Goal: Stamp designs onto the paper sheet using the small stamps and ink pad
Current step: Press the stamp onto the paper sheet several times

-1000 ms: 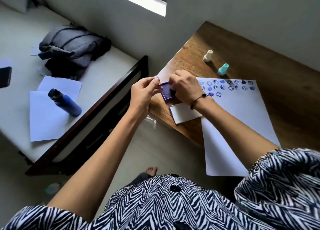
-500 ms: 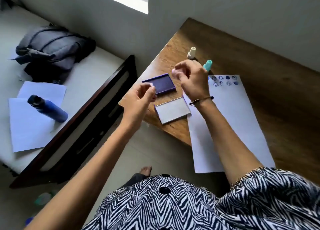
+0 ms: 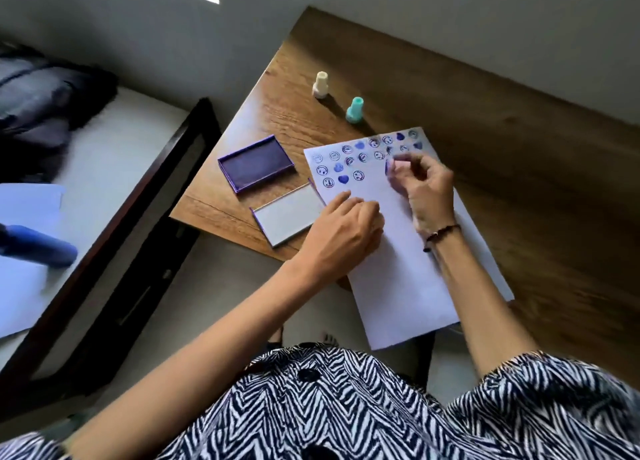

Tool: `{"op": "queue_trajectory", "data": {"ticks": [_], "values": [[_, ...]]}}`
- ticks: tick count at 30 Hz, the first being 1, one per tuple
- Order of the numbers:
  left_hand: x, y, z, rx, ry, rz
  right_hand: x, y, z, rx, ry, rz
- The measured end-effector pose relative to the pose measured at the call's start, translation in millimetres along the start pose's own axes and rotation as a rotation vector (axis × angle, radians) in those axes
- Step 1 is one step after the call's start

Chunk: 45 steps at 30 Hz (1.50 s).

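Note:
A white paper sheet (image 3: 408, 272) lies on the wooden table (image 3: 519, 168), its top rows covered with blue smiley and heart prints. My right hand (image 3: 420, 187) pinches a small pink stamp (image 3: 393, 166) with a blue inked face, held just over the sheet below the prints. My left hand (image 3: 346, 231) rests curled on the sheet's left edge; whether it holds anything is hidden. The open purple ink pad (image 3: 258, 165) lies left of the sheet, its lid (image 3: 289, 215) beside it. A cream stamp (image 3: 320, 85) and a teal stamp (image 3: 355, 109) stand upright behind the sheet.
The table's left edge drops to the floor near the ink pad. Left of it stands a bed (image 3: 104, 182) with a dark bag (image 3: 45, 102), loose papers (image 3: 24, 217) and a blue bottle (image 3: 38, 248). A wall runs behind the table.
My right hand carried the stamp from above the ink pad down to the sheet. My left hand moved right from beside the pad onto the sheet's edge. The view shifted right.

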<state>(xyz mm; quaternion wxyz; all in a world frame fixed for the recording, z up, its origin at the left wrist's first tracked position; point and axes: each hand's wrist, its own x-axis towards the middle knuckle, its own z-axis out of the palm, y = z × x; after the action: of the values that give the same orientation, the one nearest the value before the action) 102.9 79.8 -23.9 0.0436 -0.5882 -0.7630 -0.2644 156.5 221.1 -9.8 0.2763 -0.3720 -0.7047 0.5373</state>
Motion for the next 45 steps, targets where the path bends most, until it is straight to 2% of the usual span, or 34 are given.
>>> {"op": "queue_trajectory", "data": {"ticks": [4,6,12,18,35,37,42,45], "values": [[-0.7,-2.1,3.8,0.027,0.036,0.039,26.6,-16.9,4.1,-0.594,-0.146,-0.27],[-1.0,-2.5,4.7,0.026,0.043,0.038,31.1,-20.6,9.1,-0.764,-0.23,-0.336],[0.1,-0.3,2.1,0.032,0.014,-0.007,30.2,-23.0,16.5,-0.947,-0.27,-0.368],[0.6,3.2,-3.0,0.0,-0.042,-0.048,23.3,-16.8,22.5,-1.15,-0.267,-0.505],[-1.8,1.5,-1.7,0.01,-0.05,-0.031,22.7,-16.8,24.6,-1.144,-0.269,-0.511],[-2.4,1.8,-1.5,0.006,-0.071,-0.04,24.7,-19.2,22.1,-1.041,-0.26,-0.428],[-2.9,1.7,-2.1,-0.01,-0.072,-0.053,14.2,-25.6,0.1,-0.606,0.058,-0.229],[-1.9,2.2,-1.1,-0.031,-0.061,-0.057,2.7,-25.3,-12.0,-0.439,0.096,-0.102]]}}
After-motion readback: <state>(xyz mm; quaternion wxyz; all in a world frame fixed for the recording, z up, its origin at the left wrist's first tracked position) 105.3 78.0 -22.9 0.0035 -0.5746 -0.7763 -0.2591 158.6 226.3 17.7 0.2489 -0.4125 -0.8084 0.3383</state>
